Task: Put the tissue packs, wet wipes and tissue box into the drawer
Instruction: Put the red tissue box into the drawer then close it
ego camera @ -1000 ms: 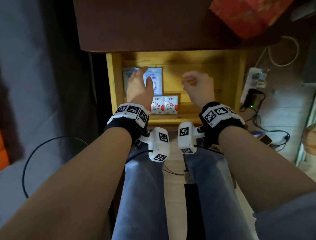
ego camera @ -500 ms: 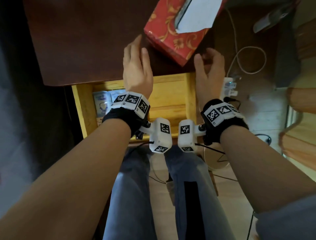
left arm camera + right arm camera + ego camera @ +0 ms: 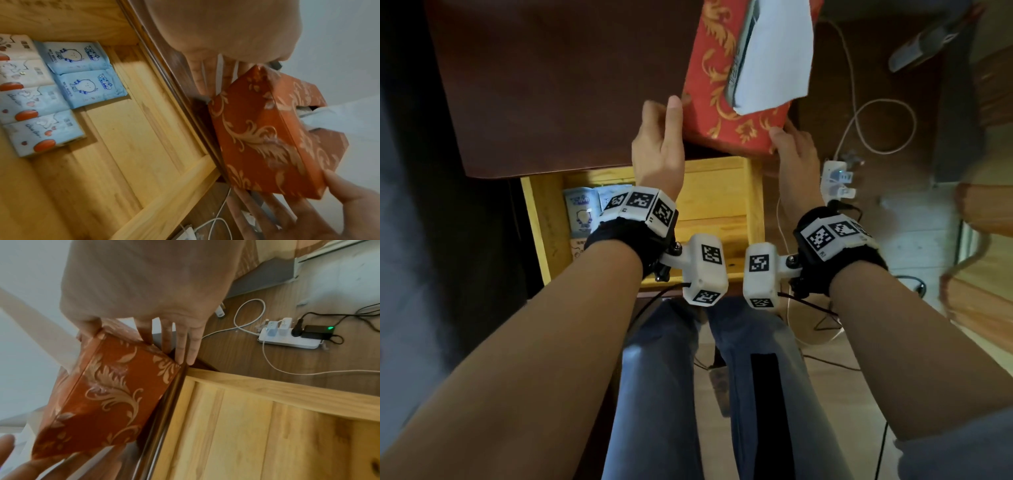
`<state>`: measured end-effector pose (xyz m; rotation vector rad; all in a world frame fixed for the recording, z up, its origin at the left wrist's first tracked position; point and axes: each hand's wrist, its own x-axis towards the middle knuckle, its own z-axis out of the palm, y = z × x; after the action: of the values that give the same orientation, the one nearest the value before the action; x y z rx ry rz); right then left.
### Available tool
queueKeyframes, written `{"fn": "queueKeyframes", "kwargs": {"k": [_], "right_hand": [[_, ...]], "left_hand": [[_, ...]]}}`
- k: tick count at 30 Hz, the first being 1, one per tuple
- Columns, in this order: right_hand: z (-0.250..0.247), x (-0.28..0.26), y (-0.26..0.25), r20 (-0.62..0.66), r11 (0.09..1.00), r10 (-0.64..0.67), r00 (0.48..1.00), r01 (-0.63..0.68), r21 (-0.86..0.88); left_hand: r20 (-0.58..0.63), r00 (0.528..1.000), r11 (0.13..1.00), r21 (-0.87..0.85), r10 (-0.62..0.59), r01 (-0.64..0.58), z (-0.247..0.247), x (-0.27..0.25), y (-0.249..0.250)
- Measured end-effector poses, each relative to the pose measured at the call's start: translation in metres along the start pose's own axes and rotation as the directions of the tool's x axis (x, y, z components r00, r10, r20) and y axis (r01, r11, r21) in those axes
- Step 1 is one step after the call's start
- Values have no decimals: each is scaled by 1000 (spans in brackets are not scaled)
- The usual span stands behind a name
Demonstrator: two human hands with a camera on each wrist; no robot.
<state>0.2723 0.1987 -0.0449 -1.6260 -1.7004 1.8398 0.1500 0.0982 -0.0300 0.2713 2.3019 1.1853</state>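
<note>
A red tissue box (image 3: 722, 102) with gold scrolls and a white tissue sticking out stands on the dark brown tabletop (image 3: 551, 85), near its front edge. My left hand (image 3: 662, 114) lies with straight fingers (image 3: 207, 76) against the box's left end. My right hand (image 3: 787, 135) is at the right end, fingers (image 3: 180, 345) straight down that end and thumb at the top corner. Below, the yellow wooden drawer (image 3: 722, 209) stands open. Two blue wet wipes packs (image 3: 82, 73) and several tissue packs (image 3: 37, 121) lie at its left side.
A white power strip (image 3: 287, 339) with plugs and a looping white cable (image 3: 876, 126) lies on the wood floor right of the drawer. My legs in jeans are under the drawer front. The drawer's right half shows bare wood (image 3: 267, 426).
Both hands rose from inside the drawer to the tabletop and closed in on the two ends of the tissue box. The head view swung up and now shows the box.
</note>
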Motion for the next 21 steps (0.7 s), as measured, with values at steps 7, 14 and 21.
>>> {"fn": "queueKeyframes", "kwargs": {"k": [7, 14, 21], "right_hand": [[4, -28, 30, -34, 983, 101, 994, -95, 155], [10, -82, 57, 6, 950, 104, 995, -101, 297], [26, -142, 61, -73, 920, 105, 992, -69, 386]], "left_hand": [[234, 969, 995, -35, -81, 92, -10, -33, -31], [353, 908, 966, -42, -224, 255, -45, -75, -49], [438, 875, 935, -178, -206, 308, -63, -100, -69]]}}
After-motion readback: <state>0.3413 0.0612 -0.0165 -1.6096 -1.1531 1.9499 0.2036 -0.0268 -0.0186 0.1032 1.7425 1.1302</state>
